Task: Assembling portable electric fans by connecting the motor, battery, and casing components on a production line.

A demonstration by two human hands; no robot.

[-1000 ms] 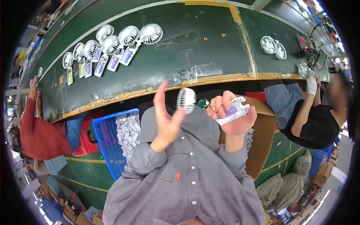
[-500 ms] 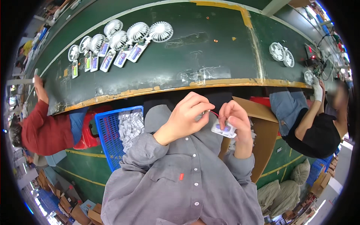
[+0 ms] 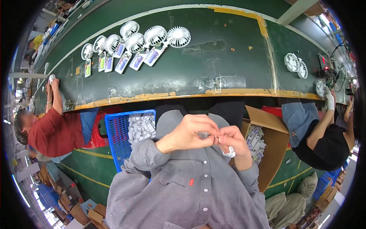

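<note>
Right fingers (image 3: 233, 142) hold casing (image 3: 230, 153) | left fingers' (image 3: 204, 128) load unclear | blue basket (image 3: 114, 134), carton (image 3: 275, 158): white pieces (image 3: 141, 128)

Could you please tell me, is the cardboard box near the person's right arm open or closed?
Open. A flap of the cardboard box leans outward, and many small whitish pieces are visible inside.

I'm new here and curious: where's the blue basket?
In the head view, the blue basket is left of the grey shirt, near the green bench.
</note>
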